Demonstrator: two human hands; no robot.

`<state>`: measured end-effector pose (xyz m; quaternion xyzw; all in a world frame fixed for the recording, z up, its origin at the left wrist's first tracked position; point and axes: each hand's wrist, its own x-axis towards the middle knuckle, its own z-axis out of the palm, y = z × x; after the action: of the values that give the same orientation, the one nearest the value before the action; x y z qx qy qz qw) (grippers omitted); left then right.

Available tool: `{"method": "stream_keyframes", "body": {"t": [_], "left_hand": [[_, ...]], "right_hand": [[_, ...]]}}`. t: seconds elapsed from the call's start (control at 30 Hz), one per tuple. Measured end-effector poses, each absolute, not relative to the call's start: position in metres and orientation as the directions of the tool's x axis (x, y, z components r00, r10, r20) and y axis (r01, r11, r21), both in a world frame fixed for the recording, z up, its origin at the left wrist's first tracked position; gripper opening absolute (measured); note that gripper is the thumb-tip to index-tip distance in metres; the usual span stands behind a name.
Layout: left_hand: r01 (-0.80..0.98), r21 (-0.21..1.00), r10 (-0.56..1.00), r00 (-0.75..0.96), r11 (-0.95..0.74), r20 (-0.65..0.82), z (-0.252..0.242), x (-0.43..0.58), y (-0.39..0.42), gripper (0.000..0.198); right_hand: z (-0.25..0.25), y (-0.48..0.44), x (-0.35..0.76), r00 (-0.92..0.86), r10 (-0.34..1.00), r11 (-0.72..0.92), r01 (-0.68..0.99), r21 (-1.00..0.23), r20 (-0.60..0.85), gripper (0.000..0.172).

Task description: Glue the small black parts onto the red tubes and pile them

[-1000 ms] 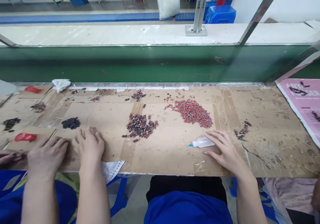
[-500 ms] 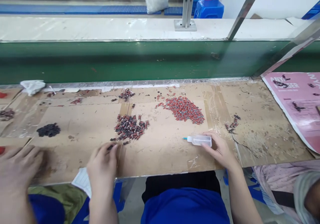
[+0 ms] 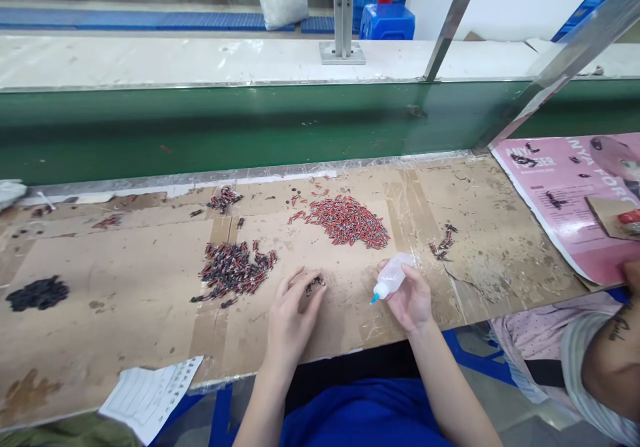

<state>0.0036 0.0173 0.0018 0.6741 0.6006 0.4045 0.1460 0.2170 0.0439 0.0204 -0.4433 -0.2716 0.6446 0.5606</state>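
Observation:
My left hand [image 3: 294,310] is over the cardboard, with thumb and fingertips closed on small dark parts [image 3: 315,285] whose exact kind I cannot make out. In my right hand [image 3: 413,300] a translucent squeeze bottle [image 3: 394,274] is gripped, tilted with its blue nozzle pointing down and left. Beyond the two hands lies a pile of small red-and-silver parts [image 3: 349,222]. To the left of my left hand spreads a heap of black-and-red parts [image 3: 234,268].
Cardboard [image 3: 140,254] covers the bench. A black pile [image 3: 37,292] lies at far left; a paper sheet [image 3: 153,394] overhangs the front edge. Small clusters [image 3: 444,242] sit right and behind [image 3: 225,199]. A pink poster [image 3: 565,214] and another person's arm [image 3: 613,347] are at right.
My left hand has moved right, from beside the black-and-red heap toward the bottle. The bottle is now lifted and tilted nozzle-down. Another person's hand at left has gone from view.

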Motion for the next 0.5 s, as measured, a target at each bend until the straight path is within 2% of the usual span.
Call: {"method": "stream_keyframes", "body": {"t": [0.13,0.23,0.37,0.5], "left_hand": [[0.684,0.690,0.957,0.036,-0.235,0.289,-0.003,0.014,0.014,0.031],[0.716,0.651,0.954,0.071,-0.253,0.292,-0.005,0.017,0.013,0.039],[0.768,0.604,0.927,-0.035,-0.214,0.372,-0.005,0.017,0.012,0.024],[0.800,0.576,0.891,-0.126,-0.168,0.436,-0.007,0.019,0.014,0.014]], "right_hand": [[0.022,0.045,0.212,0.023,0.948,-0.259,-0.531,-0.807,-0.319,0.034],[0.023,0.045,0.210,0.077,0.942,-0.244,-0.509,-0.825,-0.326,0.034],[0.025,0.045,0.206,0.184,0.931,-0.224,-0.391,-0.893,-0.314,0.030],[0.026,0.045,0.198,0.210,0.942,-0.203,-0.270,-0.941,-0.263,0.030]]}}
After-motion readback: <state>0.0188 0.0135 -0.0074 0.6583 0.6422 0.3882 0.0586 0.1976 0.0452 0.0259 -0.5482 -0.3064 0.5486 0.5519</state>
